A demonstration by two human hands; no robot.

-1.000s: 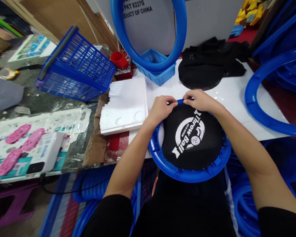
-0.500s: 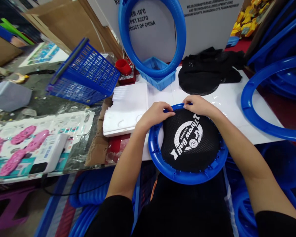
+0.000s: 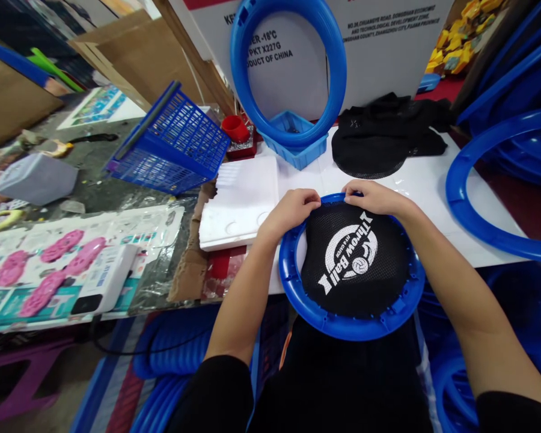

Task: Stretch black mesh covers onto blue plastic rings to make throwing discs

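A blue plastic ring [image 3: 351,328] lies at the table's front edge, its near side overhanging. Inside it is a round black mesh [image 3: 388,258] printed with white "Throw Ball" lettering. Between the mesh's left edge and the ring a gap shows. My left hand [image 3: 295,207] pinches the mesh's edge at the ring's far left rim. Just right of it, my right hand [image 3: 372,195] pinches mesh and rim at the far side, its thumb and forefinger pressed together.
More black mesh pieces [image 3: 379,138] lie behind the ring. Blue rings stand in a light blue tray [image 3: 293,153]; another ring [image 3: 462,210] lies right. To the left are white foam [image 3: 238,210], a blue basket [image 3: 180,144], a red cup [image 3: 235,128] and a white device [image 3: 106,279].
The whole view has shifted slightly, so everything appears a little further right and lower. My left thumb and fingers have drawn closer together at the rim. My right hand keeps its pinch.
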